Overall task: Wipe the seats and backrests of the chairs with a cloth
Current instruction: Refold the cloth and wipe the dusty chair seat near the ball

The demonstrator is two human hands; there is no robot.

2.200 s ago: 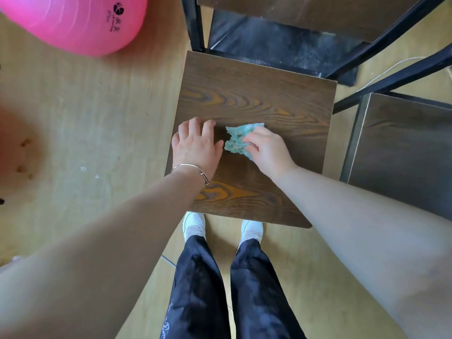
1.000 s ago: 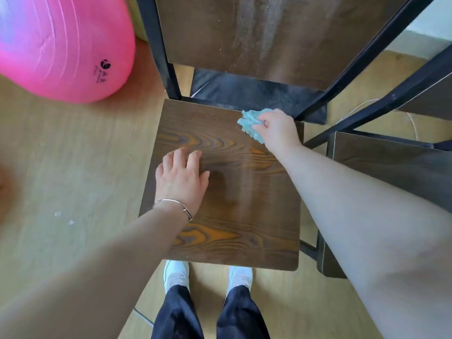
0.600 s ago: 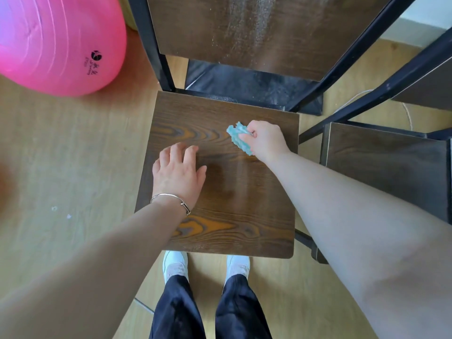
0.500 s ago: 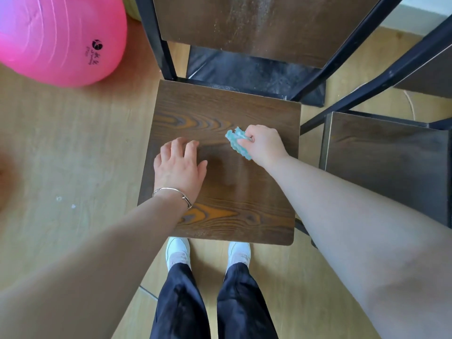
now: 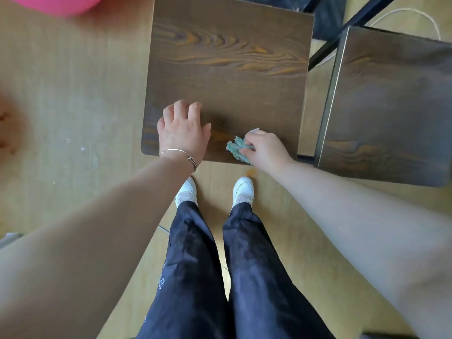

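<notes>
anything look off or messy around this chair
The seat looks intact. The floor is marked: a reddish-brown patch at the left edge, pale specks nearby, and a small orange spot by the seat's front edge.

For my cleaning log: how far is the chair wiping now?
Done, mostly: the near seat; the cloth has travelled from its back edge to its front edge. In hand: the right hand rubs that front edge while the left hand rests on the seat. Left, apparently: the second seat and the backrests, out of view now.
</notes>
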